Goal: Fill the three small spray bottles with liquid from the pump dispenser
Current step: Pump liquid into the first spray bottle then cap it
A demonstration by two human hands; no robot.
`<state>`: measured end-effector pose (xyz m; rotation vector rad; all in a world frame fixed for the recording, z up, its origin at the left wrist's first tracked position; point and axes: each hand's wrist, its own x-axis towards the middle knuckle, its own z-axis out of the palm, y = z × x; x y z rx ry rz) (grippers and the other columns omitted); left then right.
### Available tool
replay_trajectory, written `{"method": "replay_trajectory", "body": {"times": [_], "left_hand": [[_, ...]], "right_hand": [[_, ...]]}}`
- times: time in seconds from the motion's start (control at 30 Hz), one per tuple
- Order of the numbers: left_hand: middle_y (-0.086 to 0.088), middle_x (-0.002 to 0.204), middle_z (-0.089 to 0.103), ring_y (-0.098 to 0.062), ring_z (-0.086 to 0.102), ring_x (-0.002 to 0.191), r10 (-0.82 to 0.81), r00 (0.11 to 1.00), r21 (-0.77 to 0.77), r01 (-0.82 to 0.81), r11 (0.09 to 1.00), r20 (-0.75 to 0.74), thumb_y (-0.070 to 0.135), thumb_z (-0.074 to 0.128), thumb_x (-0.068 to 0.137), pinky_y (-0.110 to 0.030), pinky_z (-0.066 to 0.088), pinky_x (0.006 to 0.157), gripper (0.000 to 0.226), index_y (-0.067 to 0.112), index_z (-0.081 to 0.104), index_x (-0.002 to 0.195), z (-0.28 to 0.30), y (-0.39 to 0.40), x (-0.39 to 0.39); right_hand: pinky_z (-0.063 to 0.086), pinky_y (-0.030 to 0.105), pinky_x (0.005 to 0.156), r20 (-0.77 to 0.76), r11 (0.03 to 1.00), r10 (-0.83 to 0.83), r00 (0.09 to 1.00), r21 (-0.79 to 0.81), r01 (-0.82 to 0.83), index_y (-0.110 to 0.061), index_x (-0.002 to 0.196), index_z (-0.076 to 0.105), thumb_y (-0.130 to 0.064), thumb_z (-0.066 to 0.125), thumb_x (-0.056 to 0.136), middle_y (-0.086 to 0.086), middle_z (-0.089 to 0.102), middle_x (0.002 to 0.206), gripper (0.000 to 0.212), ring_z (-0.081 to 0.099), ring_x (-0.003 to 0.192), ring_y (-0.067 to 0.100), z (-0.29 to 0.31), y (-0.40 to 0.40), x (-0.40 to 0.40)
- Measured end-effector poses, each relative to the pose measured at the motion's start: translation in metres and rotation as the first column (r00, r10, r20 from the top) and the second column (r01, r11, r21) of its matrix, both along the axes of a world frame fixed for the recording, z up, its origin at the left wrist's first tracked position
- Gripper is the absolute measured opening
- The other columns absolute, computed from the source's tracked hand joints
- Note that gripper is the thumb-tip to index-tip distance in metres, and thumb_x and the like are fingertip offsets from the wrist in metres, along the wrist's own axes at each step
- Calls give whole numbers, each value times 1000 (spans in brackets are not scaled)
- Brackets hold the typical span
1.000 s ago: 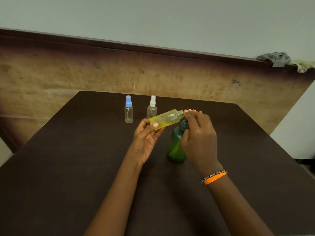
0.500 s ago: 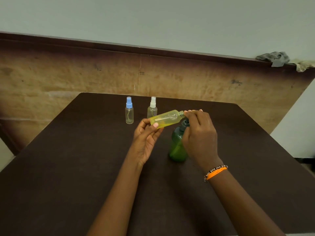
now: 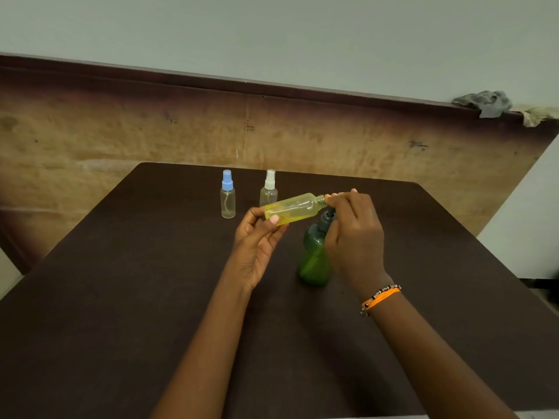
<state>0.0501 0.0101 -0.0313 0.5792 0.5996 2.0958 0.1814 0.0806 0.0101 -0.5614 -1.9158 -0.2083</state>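
Bottle (image 3: 292, 210), lying tilted with its neck pointing to 3 o'clock, is being pinched by the left hand (image 3: 257, 237) while the right hand (image 3: 354, 231) is gripping its cap end above the dispenser (image 3: 314, 255), risking a spill if tipped further.

Your surface (image 3: 121, 297) reads as dark brown laminate, matt, with a fine woven-looking grain. The yellow bottle (image 3: 292, 208) you hold is translucent plastic, smooth and faintly glossy, its neck threaded. The pump dispenser (image 3: 314, 258) is translucent green plastic, glossy, with a darker opaque pump head. The two standing spray bottles are clear plastic: one with a blue cap (image 3: 227, 180), one with a white cap (image 3: 270, 179), both matt. The board behind (image 3: 121, 137) looks like worn, scuffed wood. A grey crumpled cloth (image 3: 484, 102) lies on its ledge.
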Motion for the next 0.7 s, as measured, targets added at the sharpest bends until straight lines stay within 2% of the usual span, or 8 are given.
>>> {"method": "replay_trajectory", "body": {"times": [0.13, 0.17, 0.27, 0.33, 0.4, 0.57, 0.63, 0.7], "left_hand": [[-7, 96, 64, -13, 68, 88, 11, 1000, 3, -11, 1000, 0, 4, 58, 73, -22, 55, 77, 16, 11, 50, 86, 2, 0, 1], [-7, 96, 65, -13, 68, 89, 9, 1000, 5, -9, 1000, 2, 4, 58, 73, -22, 55, 77, 17, 11, 50, 86, 2, 0, 1], [-8, 98, 64, -14, 67, 91, 1, 1000, 7, -1, 1000, -16, 4, 58, 74, -23, 54, 79, 16, 11, 51, 87, 1, 0, 0], [-9, 100, 63, -14, 67, 91, 0, 1000, 4, 0, 1000, -14, 4, 58, 74, -23, 54, 80, 16, 11, 51, 88, 0, 0, 0], [-9, 101, 63, -14, 67, 90, -1, 1000, -5, 1, 1000, -4, 5, 58, 74, -22, 54, 78, 16, 10, 51, 88, 0, -1, 0], [-9, 100, 63, -12, 68, 87, 2, 1000, -11, -2, 1000, -6, 1, 61, 78, -21, 54, 77, 15, 10, 51, 87, 2, -2, 3], [-8, 98, 64, -12, 68, 88, 1, 1000, -12, -1, 1000, -6, 2, 62, 77, -21, 54, 77, 17, 10, 52, 88, 1, -1, 3], [-7, 98, 65, -13, 68, 90, 1, 1000, -13, -1, 1000, -9, 5, 59, 74, -22, 54, 78, 17, 10, 53, 89, 1, -1, 1]], "right_hand": [[51, 31, 67, 93, 999, -41, 995, 11, 40, 5, 88, 67, -4, 36, 79, 15, 62, 85, 34, 60, 81, 30, 11, -2, 2], [50, 31, 68, 64, 999, -38, 997, 5, 37, 5, 89, 67, -3, 36, 80, 15, 62, 86, 34, 58, 82, 29, 8, -2, 1], [47, 35, 91, -100, 1000, -4, 995, 5, 5, 8, 97, 67, 9, 38, 81, 20, 64, 90, 33, 55, 86, 27, -11, 2, -2], [46, 37, 96, -134, 1000, -3, 991, 12, 5, 9, 95, 67, 12, 37, 81, 21, 64, 88, 33, 56, 83, 29, -17, 7, -5], [47, 37, 91, -102, 1000, -5, 995, 14, 7, 8, 91, 67, 10, 38, 80, 20, 63, 84, 31, 56, 79, 30, -14, 6, -6], [49, 32, 54, 79, 998, -39, 996, 51, 35, 4, 80, 64, 1, 37, 76, 14, 59, 77, 27, 56, 72, 28, 12, 0, 0], [48, 32, 56, 79, 997, -54, 995, 57, 50, 4, 80, 64, 0, 37, 77, 14, 59, 78, 27, 56, 73, 28, 12, 0, 0], [51, 34, 70, -4, 997, -59, 998, 50, 60, 6, 86, 66, 2, 38, 82, 17, 61, 81, 29, 56, 76, 30, 0, 0, -3]]}}
